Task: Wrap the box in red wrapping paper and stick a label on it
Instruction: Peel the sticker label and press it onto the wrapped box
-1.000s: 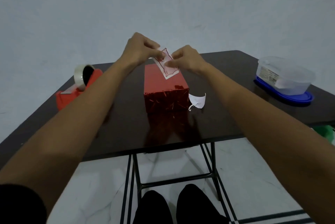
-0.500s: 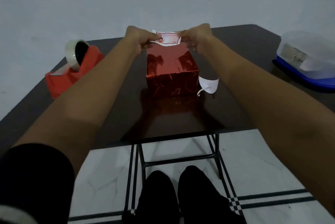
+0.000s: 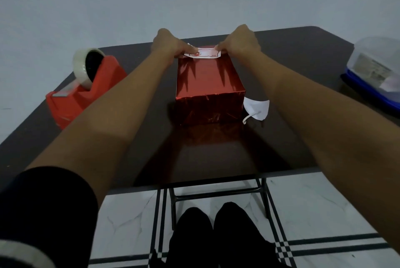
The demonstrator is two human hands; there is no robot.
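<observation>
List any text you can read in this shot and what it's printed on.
No text here is legible.
The label on the red box: red print, too blurred to read.
The sticker on the clear container: small print, too blurred to read.
The tape dispenser: no text visible.
The white paper scrap beside the box: blank.

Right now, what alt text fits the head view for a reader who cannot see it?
The left hand and right hand pinch the ends of a label at the far end of a red box on a dark table. A tape dispenser stands to its left, a paper scrap lies at its right side, and a tub sits far right.
</observation>
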